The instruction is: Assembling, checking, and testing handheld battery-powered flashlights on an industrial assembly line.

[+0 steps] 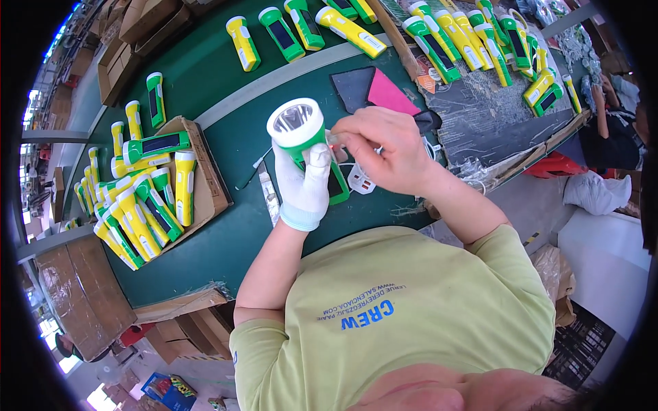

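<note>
A green flashlight [296, 137] with a white head and a dark panel on its body stands tilted in my left hand [304, 186], which wears a white glove and is closed around it. Its lens faces up and away from me. My bare right hand [392, 149] is at the flashlight's right side, thumb and forefinger pinched together. A small red glow shows by those fingertips; whatever they hold is too small to make out. Just under the right hand lies a white power strip [360, 179] with a cable.
On the left, a cardboard tray [218, 179] holds several green and yellow flashlights. More flashlights [281, 34] lie at the far side of the green table [205, 274]. A worn board [473, 123] at right carries another group. Dark and pink cloths [391, 92] lie beyond my right hand.
</note>
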### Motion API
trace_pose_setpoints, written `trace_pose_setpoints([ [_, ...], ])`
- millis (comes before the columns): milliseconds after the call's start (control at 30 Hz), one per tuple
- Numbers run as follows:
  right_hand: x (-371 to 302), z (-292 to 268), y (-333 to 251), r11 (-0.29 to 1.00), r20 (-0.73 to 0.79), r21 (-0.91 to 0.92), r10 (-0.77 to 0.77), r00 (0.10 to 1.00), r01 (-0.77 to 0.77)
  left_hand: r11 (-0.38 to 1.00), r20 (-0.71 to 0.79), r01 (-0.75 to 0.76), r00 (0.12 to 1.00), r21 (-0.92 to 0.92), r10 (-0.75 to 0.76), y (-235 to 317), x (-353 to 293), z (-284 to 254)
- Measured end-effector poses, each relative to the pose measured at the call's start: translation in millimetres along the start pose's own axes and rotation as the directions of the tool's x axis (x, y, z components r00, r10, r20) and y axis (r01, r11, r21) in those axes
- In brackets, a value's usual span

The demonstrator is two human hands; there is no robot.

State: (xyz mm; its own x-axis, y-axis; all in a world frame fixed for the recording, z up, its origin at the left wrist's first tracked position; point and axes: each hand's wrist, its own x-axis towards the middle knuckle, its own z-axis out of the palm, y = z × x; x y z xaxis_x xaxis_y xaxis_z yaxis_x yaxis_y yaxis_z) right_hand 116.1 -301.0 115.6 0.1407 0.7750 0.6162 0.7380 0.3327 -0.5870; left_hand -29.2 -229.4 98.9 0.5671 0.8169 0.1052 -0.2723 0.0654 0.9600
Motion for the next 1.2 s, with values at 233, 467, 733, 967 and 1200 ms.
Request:
trace_pose_setpoints([
  [233, -19, -3, 65, 0.647, -0.084, 0.594, 0.641, 0.763, -0.478, 0.959, 0.298, 0.097, 0.955, -0.265, -0.015, 14, -9, 1],
  [467, -38, -19, -17, 0.960, 0.224, 0.007, 0.272, 0.936, -0.280, 0.982, 0.138, -0.091, 0.984, -0.165, 0.114, 10, -8, 11],
  [733, -5, -150, 75, 0.843, -0.304, -0.090, 0.484, 0.821, -0.531, 0.694, 0.078, -0.243, 0.962, 0.677, 0.261, 36, 23, -72],
  [967, -2, -181, 145, 0.372, -0.359, -0.808, 0.304, 0.883, -0.456, -0.186, -0.330, 0.308, 0.938, 0.933, -0.103, 29, 0, -267],
  [1200, -9, -111, 83, 0.790, -0.269, -0.496, 0.255, 0.929, -0.361, 0.525, -0.377, 0.435, 0.900, 0.732, -0.219, 40, 25, -266],
])
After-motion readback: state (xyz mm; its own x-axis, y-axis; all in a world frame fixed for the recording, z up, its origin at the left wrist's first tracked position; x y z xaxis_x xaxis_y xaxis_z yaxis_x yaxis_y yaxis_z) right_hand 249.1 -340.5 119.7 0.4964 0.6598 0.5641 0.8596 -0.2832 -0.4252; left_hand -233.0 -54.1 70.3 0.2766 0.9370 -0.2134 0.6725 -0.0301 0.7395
